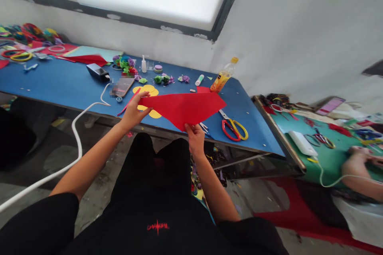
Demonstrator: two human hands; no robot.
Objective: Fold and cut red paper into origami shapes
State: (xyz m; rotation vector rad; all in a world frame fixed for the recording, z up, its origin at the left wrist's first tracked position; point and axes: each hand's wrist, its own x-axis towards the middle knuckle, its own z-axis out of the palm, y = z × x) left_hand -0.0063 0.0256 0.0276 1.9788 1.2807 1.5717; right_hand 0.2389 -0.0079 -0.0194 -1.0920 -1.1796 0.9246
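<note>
1. A red paper sheet (185, 108), folded to a pointed shape, is held up at the centre of the frame, over the near edge of the blue desk (60, 83).
2. The left hand (135, 111) grips the sheet's left end, fingers closed on the paper with the thumb on top.
3. The right hand (195, 137) pinches the sheet's lower point from below, fingers closed on it.
4. Yellow paper circles (148, 89) lie on the desk behind the sheet, partly hidden by it.
5. Scissors (235, 128) with red and yellow handles lie just right of the sheet.
6. A phone (123, 86) lies to the upper left of the left hand; a white cable (78, 135) runs off the desk edge near it.
7. An orange drink bottle (223, 75) stands tilted beyond the sheet's right tip, with a glue stick (199, 80) near it.
8. At the right edge of the frame, another person's arm (359, 167) rests on a green desk (329, 159).
</note>
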